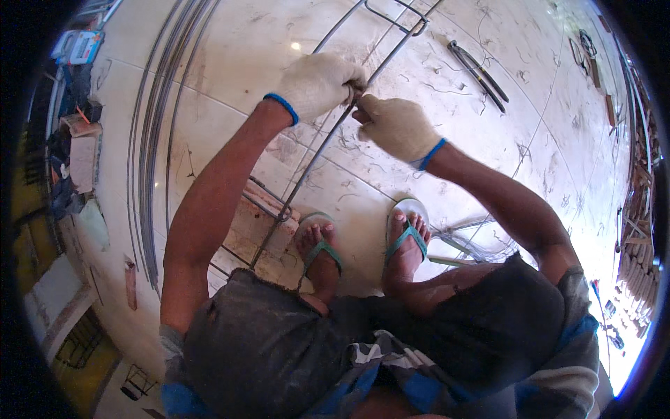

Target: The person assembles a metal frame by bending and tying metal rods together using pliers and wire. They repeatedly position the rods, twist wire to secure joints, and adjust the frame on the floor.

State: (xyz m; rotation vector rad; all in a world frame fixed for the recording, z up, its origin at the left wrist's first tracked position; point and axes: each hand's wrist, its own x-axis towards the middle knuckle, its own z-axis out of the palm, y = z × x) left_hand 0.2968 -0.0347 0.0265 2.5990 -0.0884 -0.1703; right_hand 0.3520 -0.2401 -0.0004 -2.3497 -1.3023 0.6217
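My left hand (pixel 317 87), in a cream work glove with a blue cuff, is closed at a long steel rod (pixel 322 145). On the rod's other side, my right hand (pixel 403 129), gloved alike, has its fingers pinched together. The fingertips of both hands nearly meet at the rod, and whatever small thing they grip there is hidden. The rod belongs to a rebar frame with bent rectangular stirrups; one stirrup (pixel 391 22) shows beyond my hands. Closer to my feet, the frame passes over a reddish block (pixel 255 223).
Black-handled end-cutting pincers (pixel 481 77) lie on the tiled floor to the right, among scattered wire scraps. Several long thin rods (pixel 145 153) run along the left. Beside my right foot is a bundle of thin wire (pixel 478 237). Another tool (pixel 587 45) lies at far right.
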